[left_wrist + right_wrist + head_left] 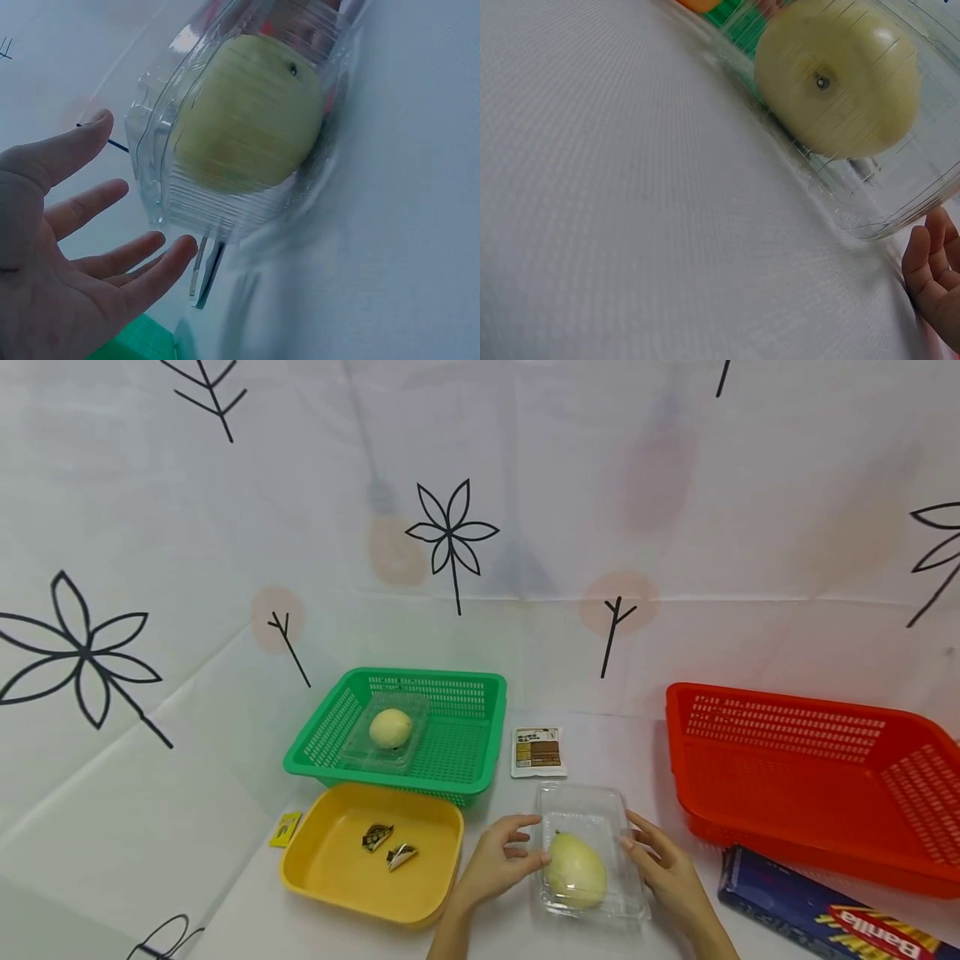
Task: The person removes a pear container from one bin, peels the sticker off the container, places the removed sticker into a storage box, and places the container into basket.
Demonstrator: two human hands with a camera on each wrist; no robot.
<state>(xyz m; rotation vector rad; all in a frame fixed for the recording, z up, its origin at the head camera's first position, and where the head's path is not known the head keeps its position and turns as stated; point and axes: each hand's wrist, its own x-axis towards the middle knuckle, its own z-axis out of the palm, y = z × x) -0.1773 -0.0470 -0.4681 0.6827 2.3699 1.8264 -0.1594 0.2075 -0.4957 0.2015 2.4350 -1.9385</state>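
A clear plastic clamshell box (600, 814) lies on the white table between the two hands. Inside it is a pale yellow-green pear (576, 870), seen from its blunt end through the ribbed plastic in both wrist views. At the box's left side is my left hand (497, 864), its fingers spread and loosely bent; the left wrist view shows a gap between thumb and box. My right hand (670, 875) is at the opposite side, fingertips beside the wall. Whether those fingertips touch the plastic cannot be told. Neither hand is curled round anything.
A green basket (487, 752) at the back left holds another clear box with a pale fruit. Before it, a yellow tray (330, 868) contains two small dark packets. A brown-and-white sachet (537, 752) lies behind the box. Right: a red basket (787, 777) and blue pasta box (795, 902).
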